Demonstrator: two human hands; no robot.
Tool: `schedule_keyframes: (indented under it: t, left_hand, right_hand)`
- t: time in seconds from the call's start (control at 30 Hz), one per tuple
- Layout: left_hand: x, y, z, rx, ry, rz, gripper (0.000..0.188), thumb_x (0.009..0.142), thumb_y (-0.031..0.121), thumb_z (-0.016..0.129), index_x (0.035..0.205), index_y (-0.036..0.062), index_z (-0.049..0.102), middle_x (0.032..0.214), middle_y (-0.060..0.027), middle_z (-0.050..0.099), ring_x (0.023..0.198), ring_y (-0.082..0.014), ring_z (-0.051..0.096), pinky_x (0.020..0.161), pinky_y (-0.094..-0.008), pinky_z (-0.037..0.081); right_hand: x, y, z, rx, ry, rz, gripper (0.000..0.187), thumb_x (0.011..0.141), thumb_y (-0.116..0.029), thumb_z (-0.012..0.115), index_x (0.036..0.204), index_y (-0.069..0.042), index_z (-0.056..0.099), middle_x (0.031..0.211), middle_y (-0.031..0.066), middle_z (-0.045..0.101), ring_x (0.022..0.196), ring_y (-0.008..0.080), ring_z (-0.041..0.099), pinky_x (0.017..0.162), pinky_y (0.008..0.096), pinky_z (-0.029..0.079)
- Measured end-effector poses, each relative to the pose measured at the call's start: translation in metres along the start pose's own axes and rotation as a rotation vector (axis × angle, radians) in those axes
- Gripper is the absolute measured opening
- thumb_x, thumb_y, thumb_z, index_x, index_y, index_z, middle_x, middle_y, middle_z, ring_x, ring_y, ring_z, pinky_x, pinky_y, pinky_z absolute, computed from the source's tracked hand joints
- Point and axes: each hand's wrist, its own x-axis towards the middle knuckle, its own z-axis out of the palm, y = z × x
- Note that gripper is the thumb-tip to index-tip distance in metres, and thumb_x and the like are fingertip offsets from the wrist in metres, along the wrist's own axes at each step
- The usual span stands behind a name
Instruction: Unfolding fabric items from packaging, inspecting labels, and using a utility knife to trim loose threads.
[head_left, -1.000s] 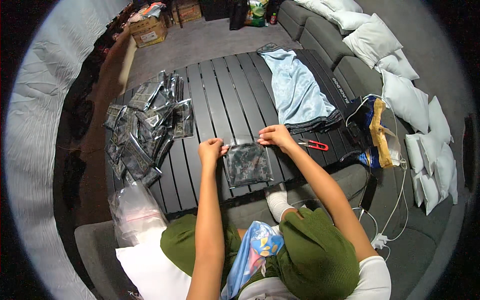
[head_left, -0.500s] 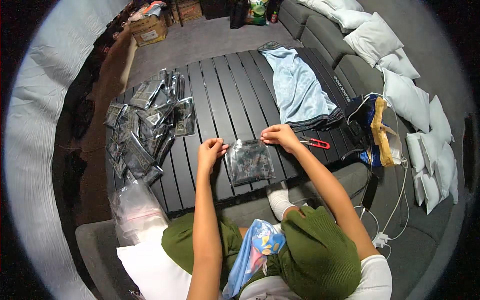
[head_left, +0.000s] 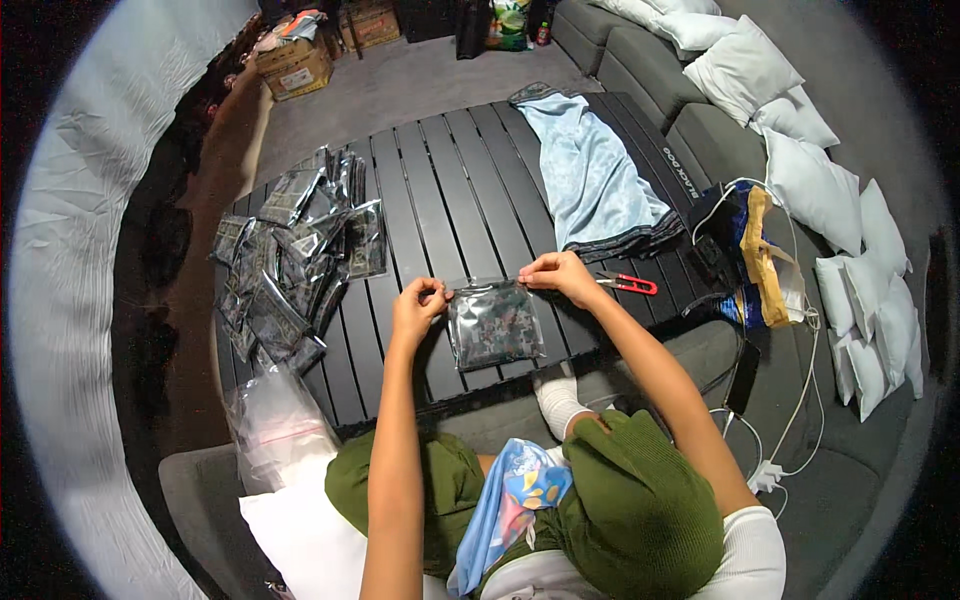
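Observation:
A clear plastic bag (head_left: 495,325) with a folded dark patterned cloth inside lies near the front edge of the black slatted table (head_left: 440,190). My left hand (head_left: 418,308) pinches its far left corner, thumb against fingers. At the far right corner, my right hand (head_left: 560,276) pinches the bag's edge in the same way. Just right of that hand lies a pair of red-handled thread snips (head_left: 628,284). A heap of similar filled bags (head_left: 290,260) covers the table's left side.
A light blue cloth with dark trim (head_left: 595,170) lies at the far right of the table. Empty clear bags (head_left: 275,415) sit at the front left corner. Beside the table's right end stand a blue and yellow bag (head_left: 765,255) and white cables (head_left: 815,385). White pillows (head_left: 810,180) line the grey sofa.
Both hands keep their hold on the bag's far corners. The whole view has shifted slightly; the objects on the table stay where they were.

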Motion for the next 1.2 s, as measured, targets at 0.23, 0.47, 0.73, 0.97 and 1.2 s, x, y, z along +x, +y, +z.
schedule_keyframes:
  t: [0.23,0.47,0.73,0.97,1.2]
  left_hand:
    - [-0.002,0.004,-0.008,0.211,-0.137,0.199,0.004,0.082,-0.002,0.054,0.085,-0.003,0.051,0.096,-0.0086,0.057,0.09,-0.0185,0.061,0.069,-0.0239,0.049]
    - [-0.012,0.008,-0.007,0.348,-0.226,0.315,0.016,0.08,-0.002,0.053,0.095,-0.005,0.051,0.09,-0.0088,0.057,0.086,-0.0162,0.06,0.072,-0.023,0.048]
    - [-0.008,-0.005,-0.014,0.316,-0.333,0.323,0.042,0.092,0.024,0.034,0.113,-0.0114,0.044,0.081,-0.0093,0.056,0.048,-0.0074,0.031,0.066,-0.0177,0.044]
    - [-0.012,0.001,-0.019,0.71,-0.266,0.638,0.028,0.078,-0.001,0.055,0.106,-0.0027,0.054,0.098,-0.0136,0.058,0.059,-0.0116,0.048,0.059,-0.0209,0.043]
    - [-0.013,0.002,-0.019,0.86,-0.244,0.649,0.036,0.072,0.007,0.062,0.107,0.0138,0.055,0.109,-0.0071,0.056,0.083,-0.0263,0.06,0.066,-0.0326,0.051]
  right_hand:
    - [0.001,0.006,-0.003,-0.093,-0.015,-0.122,0.009,0.071,0.001,0.063,0.08,0.004,0.063,0.087,0.0108,0.065,0.079,0.0143,0.061,0.074,0.025,0.048]
    - [-0.004,0.006,-0.006,-0.13,-0.047,-0.184,0.008,0.072,0.001,0.062,0.079,0.004,0.063,0.089,0.0113,0.064,0.081,0.0141,0.061,0.075,0.0246,0.048]
    - [-0.013,0.011,0.0,-0.333,-0.011,-0.361,0.005,0.073,0.004,0.06,0.078,0.003,0.062,0.091,0.0112,0.063,0.083,0.013,0.06,0.073,0.0235,0.048]
    - [-0.022,-0.001,0.01,-0.56,0.026,-0.54,0.007,0.069,0.003,0.056,0.075,0.003,0.058,0.09,0.0125,0.063,0.081,0.0198,0.063,0.074,0.0279,0.05]
    - [-0.024,0.006,0.007,-0.687,0.029,-0.639,0.006,0.069,0.001,0.057,0.075,0.002,0.057,0.093,0.013,0.062,0.085,0.0253,0.061,0.076,0.0307,0.049]
